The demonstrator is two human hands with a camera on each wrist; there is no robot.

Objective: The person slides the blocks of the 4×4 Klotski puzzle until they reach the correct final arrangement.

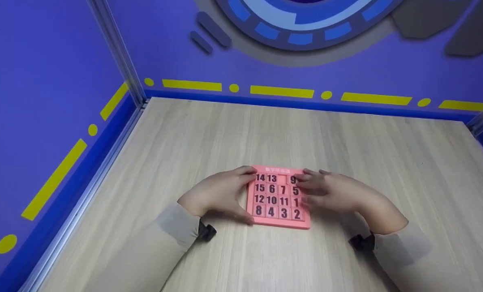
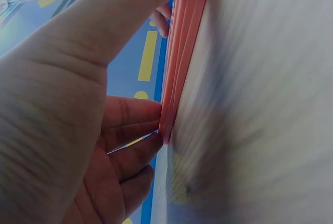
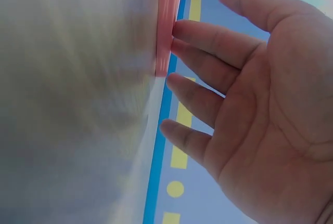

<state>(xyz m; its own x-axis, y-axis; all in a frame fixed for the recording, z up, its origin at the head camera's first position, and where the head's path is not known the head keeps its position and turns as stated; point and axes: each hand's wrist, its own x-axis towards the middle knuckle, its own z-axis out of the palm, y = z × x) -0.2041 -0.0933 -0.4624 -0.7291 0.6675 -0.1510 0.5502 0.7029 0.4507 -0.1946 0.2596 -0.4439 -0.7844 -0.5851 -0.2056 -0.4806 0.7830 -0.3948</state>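
A pink sliding number puzzle (image 1: 280, 223) lies flat on the table, its black-numbered tiles facing up. In its top row a gap shows between tile 13 (image 1: 271, 178) and tile 9 (image 1: 293, 179). My left hand (image 1: 223, 190) holds the puzzle's left side, thumb at the near corner and fingertips at the far one. From the right, my right hand (image 1: 334, 190) reaches over with extended fingers, fingertips at tile 9 and the right-hand column. The right wrist view shows two of these fingers (image 3: 213, 39) right at the pink edge, the others spread apart.
The pale wood-grain table (image 1: 209, 138) spreads around the puzzle. Blue panels with yellow markings stand behind it (image 1: 282, 73) and along the left (image 1: 42, 101), with a metal corner post (image 1: 117, 52) between them. Each wrist bears a black strap (image 1: 207, 231).
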